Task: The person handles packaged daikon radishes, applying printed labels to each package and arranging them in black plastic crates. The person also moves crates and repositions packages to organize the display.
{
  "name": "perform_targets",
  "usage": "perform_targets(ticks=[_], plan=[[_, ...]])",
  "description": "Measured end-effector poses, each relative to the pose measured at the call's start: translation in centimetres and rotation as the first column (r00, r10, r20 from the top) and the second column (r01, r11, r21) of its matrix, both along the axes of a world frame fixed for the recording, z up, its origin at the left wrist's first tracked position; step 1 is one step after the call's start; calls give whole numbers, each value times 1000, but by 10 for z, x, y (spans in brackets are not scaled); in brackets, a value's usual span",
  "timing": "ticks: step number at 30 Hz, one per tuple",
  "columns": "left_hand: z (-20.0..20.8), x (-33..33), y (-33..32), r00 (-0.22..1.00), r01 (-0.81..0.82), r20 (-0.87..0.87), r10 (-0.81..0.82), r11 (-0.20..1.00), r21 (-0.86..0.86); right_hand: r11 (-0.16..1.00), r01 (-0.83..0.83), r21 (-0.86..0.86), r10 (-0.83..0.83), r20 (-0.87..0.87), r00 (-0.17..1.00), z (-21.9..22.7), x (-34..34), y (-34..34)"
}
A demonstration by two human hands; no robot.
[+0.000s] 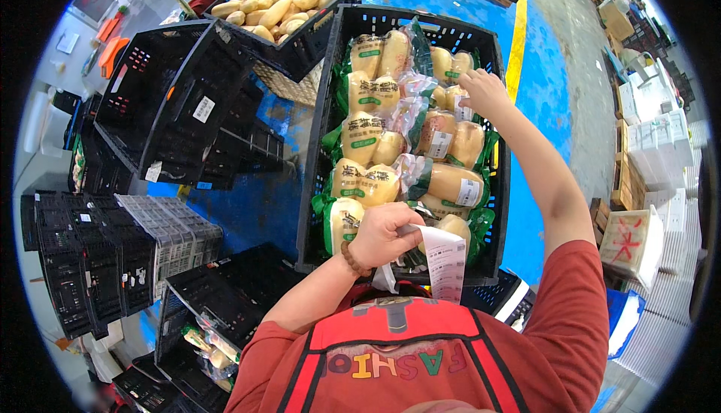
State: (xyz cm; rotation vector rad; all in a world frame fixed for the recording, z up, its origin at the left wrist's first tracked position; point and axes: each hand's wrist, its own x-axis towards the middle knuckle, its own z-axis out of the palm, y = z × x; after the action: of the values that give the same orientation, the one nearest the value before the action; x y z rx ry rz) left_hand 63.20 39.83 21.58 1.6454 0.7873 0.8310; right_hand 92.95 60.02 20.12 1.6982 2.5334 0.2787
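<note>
A black crate (496, 52) in front of me holds several bagged pale-yellow squashes (368, 131) in clear plastic with green edges. At the crate's near end, my left hand (384, 233) is closed on a strip of white printed labels (446, 263), which hangs toward my chest. My right hand (484, 91) reaches to the far right of the crate, its fingers extended over a bagged squash. Beneath those fingertips is a white label (463, 111) on the bag. White labels also show on the nearer bags (469, 191) in the right row.
Another black crate (330, 0) heaped with loose squashes stands beyond on the left. Black crates (188, 105) are stacked at the left, with more at lower left. White foam boxes (632, 244) and wooden pallets (623, 165) line the right. A yellow stripe (517, 52) crosses the blue floor.
</note>
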Motion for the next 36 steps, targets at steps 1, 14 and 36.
perform_targets(ticks=[1, 14, 36], plan=[[0, 1, 0, 1000, 3, -11, -3, 1000, 29, 1000, 8, 11, -8, -36, 999, -5, 7, -2], [-6, 4, 10, 782, -61, 475, 403, 809, -585, 680, -662, -316, -408, -913, 16, 52, -60, -134], [11, 18, 26, 950, -103, 217, 223, 884, -455, 975, -42, -217, -214, -975, 54, 51, -56, -125]])
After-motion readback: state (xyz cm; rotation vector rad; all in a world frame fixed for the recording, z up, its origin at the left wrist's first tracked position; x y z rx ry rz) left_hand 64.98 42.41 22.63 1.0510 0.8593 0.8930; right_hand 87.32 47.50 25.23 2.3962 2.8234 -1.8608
